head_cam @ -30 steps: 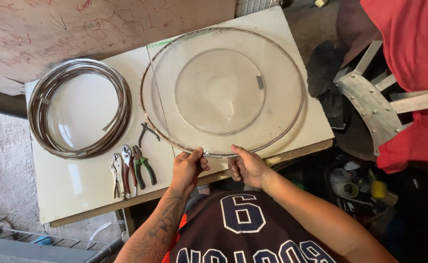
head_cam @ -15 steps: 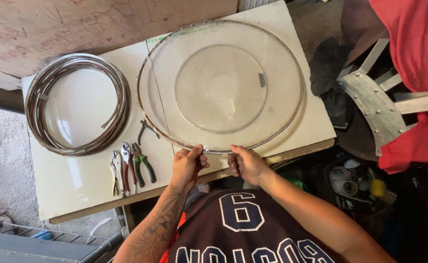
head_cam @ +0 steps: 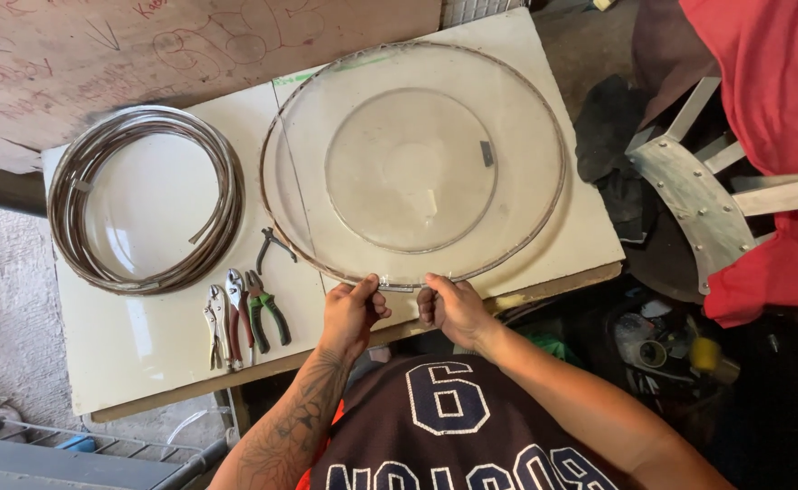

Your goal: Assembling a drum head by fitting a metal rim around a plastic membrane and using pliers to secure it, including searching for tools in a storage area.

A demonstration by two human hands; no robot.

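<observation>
Lying flat on the white worktable point(head_cam: 145, 363), its near edge pinched by both the left hand point(head_cam: 352, 311) and the right hand point(head_cam: 450, 308), fingers closed on the thin metal rim band point(head_cam: 399, 285) of the large clear round dome point(head_cam: 412, 163); probably light, stiff, slippery, scratch-prone; best held at the rim.

A small grey rectangular label point(head_cam: 487, 152) sits on my clear round disc point(head_cam: 417, 163), right of its centre. Beyond the counter point(head_cam: 154, 354), a brown board point(head_cam: 145, 54) carries faint red scribbles.
</observation>
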